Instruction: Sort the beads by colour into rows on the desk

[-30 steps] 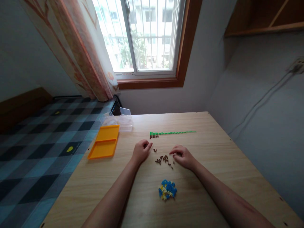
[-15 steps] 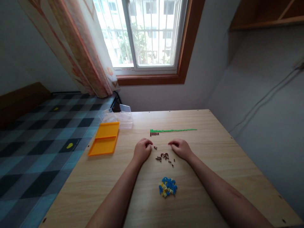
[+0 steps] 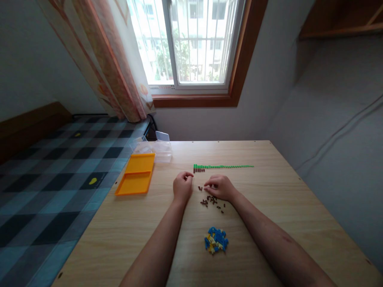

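My left hand (image 3: 183, 186) rests on the table with its fingers curled together, close to the near left end of the rows; anything inside them is hidden. My right hand (image 3: 219, 186) has thumb and fingers apart, its tips just right of a couple of separate small brown pieces (image 3: 200, 188). Below it lies a loose scatter of small brown building pieces (image 3: 212, 200). Beyond both hands runs a long row of small green pieces (image 3: 223, 166), taller at its left end. A short row of brown pieces (image 3: 199, 170) lines up in front of that end.
A heap of blue and yellow pieces (image 3: 216, 240) lies on the wooden table (image 3: 269, 235) between my forearms. At the left edge sits an orange two-part tray (image 3: 136, 182), with clear plastic boxes (image 3: 161, 153) behind it. A bed (image 3: 74, 167) adjoins on the left.
My right hand has moved left towards the separate brown pieces, its thumb and fingers now parted. My left hand stays near the same place, fingers still curled. The view has shifted slightly.
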Action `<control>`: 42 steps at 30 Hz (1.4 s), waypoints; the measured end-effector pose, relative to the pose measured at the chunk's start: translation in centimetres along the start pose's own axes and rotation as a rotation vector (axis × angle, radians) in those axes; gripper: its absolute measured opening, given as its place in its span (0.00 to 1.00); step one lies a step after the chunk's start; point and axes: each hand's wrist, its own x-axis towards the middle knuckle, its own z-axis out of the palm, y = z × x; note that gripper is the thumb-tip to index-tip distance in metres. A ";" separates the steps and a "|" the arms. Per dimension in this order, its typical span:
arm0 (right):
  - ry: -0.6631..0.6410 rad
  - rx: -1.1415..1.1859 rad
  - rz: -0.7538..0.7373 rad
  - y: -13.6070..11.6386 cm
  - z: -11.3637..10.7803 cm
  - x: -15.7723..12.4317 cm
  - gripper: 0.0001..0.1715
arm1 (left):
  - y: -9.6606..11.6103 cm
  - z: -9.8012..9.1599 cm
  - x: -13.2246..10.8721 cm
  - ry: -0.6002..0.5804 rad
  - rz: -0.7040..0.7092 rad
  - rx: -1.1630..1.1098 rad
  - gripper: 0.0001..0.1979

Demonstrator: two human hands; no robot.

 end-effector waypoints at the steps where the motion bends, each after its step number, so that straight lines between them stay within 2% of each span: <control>1: -0.014 -0.006 -0.016 -0.2 0.1 0.0 0.07 | 0.0 0.0 0.0 -0.001 0.001 -0.008 0.08; 8: -0.070 -0.065 -0.045 -0.2 0.8 0.5 0.07 | -0.2 0.0 0.1 0.007 0.014 -0.035 0.08; 15: -0.040 -0.162 -0.033 0.1 1.0 0.5 0.06 | -0.3 -0.1 -0.2 -0.001 0.057 -0.030 0.08; 21: 0.071 -0.308 0.088 2.1 0.4 1.1 0.09 | -0.2 -0.1 -0.2 -0.023 0.051 0.003 0.08; 27: 0.090 -0.395 0.226 3.7 0.4 2.9 0.14 | -0.2 0.0 -0.1 -0.016 0.041 0.023 0.09; 35: 0.125 -0.376 0.183 3.6 0.6 2.7 0.15 | -0.4 0.1 -0.1 0.022 0.089 -0.011 0.09; 42: 0.088 -0.412 0.185 3.4 0.6 2.9 0.14 | -0.3 0.0 -0.1 0.029 0.111 -0.019 0.09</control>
